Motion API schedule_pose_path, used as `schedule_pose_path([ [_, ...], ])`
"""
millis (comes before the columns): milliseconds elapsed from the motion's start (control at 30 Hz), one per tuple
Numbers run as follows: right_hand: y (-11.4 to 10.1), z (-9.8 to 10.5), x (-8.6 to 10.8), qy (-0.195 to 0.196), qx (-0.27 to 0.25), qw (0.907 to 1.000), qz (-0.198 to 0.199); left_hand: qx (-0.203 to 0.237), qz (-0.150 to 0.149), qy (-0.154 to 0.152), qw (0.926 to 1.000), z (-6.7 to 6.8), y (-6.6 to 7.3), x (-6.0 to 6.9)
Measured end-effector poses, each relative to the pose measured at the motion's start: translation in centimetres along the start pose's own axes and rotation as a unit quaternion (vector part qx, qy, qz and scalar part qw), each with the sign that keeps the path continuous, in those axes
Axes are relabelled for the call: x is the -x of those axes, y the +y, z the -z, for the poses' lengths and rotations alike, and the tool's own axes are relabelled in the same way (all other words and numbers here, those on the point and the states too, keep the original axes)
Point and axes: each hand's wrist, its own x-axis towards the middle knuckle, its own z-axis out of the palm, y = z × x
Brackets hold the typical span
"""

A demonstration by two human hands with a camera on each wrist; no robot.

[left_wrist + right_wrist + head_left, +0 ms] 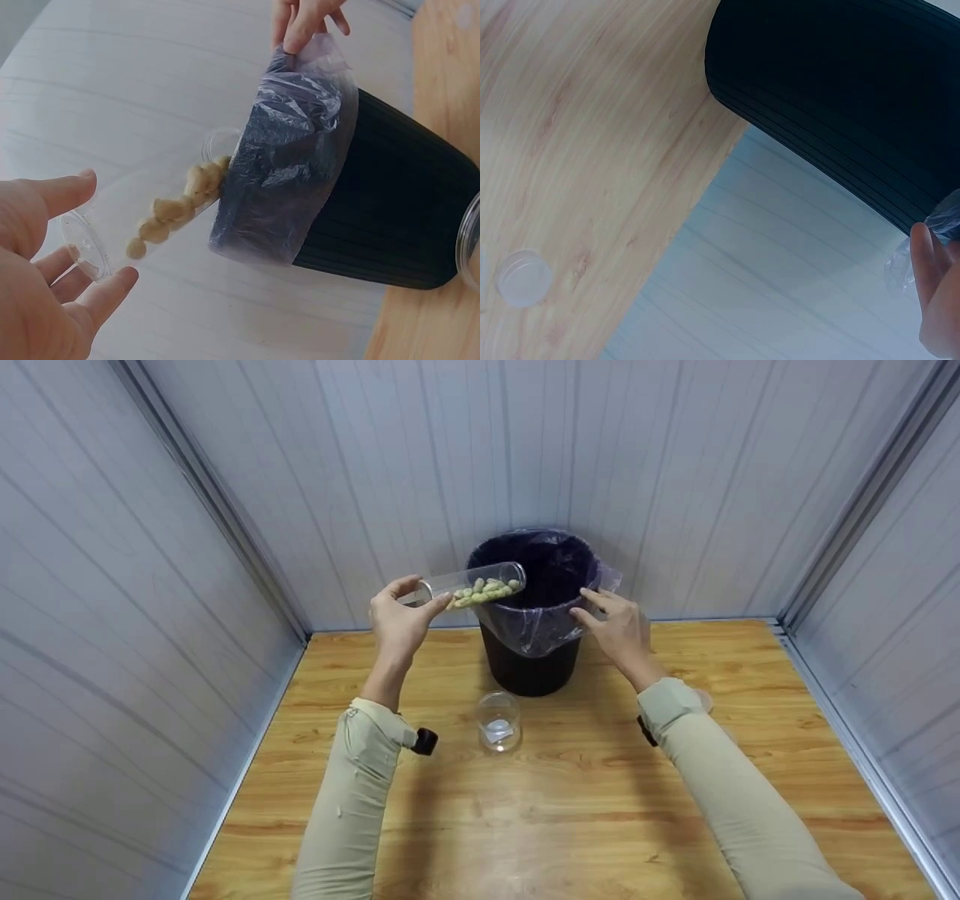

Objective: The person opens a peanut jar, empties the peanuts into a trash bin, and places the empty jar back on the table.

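Note:
My left hand (397, 619) grips a clear plastic jar (450, 580) by its base end, tilted nearly on its side. Its mouth reaches over the left rim of a black trash bin (531, 671). Peanut-like yellowish pieces (172, 210) lie along the jar's lower wall, from near the base to the mouth. A translucent purple trash bag (529, 630) lines the bin and folds over its rim. On the bin's right side, my right hand (619, 626) pinches the bag at the rim; in the right wrist view, only part of this hand shows.
Another clear jar (498, 724) stands on the wooden floor (525, 810) before the bin, with something whitish at its bottom. A round clear lid (523, 279) lies on the floor to the right. Pale panel walls (375, 472) rise behind and on both sides.

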Motion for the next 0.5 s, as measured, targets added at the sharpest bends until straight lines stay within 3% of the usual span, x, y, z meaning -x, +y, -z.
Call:
schedule_pose_path([
  [500, -0.03, -0.14, 0.07, 0.016, -0.004, 0.9998, 0.01, -0.01, 0.006, -0.011, 0.9999, -0.06, 0.42, -0.11],
])
